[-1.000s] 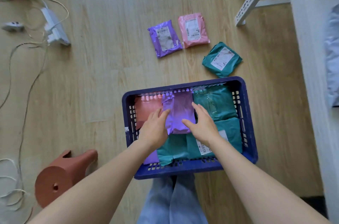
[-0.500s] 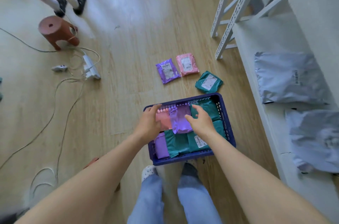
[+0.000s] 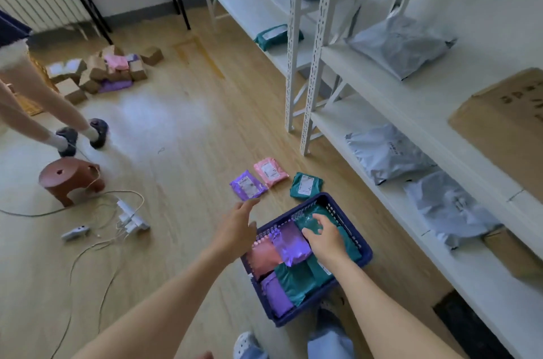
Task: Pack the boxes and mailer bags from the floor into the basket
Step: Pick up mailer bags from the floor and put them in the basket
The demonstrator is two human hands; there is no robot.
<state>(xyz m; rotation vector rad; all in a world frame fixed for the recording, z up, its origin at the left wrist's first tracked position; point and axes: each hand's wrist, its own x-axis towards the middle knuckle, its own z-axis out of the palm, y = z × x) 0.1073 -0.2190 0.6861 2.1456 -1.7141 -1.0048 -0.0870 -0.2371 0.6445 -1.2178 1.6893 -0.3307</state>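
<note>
A dark blue basket [image 3: 363,253] stands on the wooden floor, filled with purple, pink and teal mailer bags. My right hand [image 3: 326,236] rests open on the teal bag inside it, beside a purple bag [image 3: 289,245]. My left hand [image 3: 238,229] hovers open over the basket's left rim, fingers spread, holding nothing. Just beyond the basket lie three mailer bags on the floor: a purple one [image 3: 247,184], a pink one [image 3: 269,172] and a teal one [image 3: 306,185].
White shelving [image 3: 382,100] with grey mailers and cardboard boxes runs along the right. A pile of small boxes and bags [image 3: 102,72] lies far left. A brown stool [image 3: 69,179], a power strip [image 3: 130,216] with cables and another person's legs [image 3: 44,111] are at left.
The view has risen and widened, showing more of the room. My left hand has lifted off the purple bag in the basket and moved left and forward; my right hand has shifted onto the teal bag.
</note>
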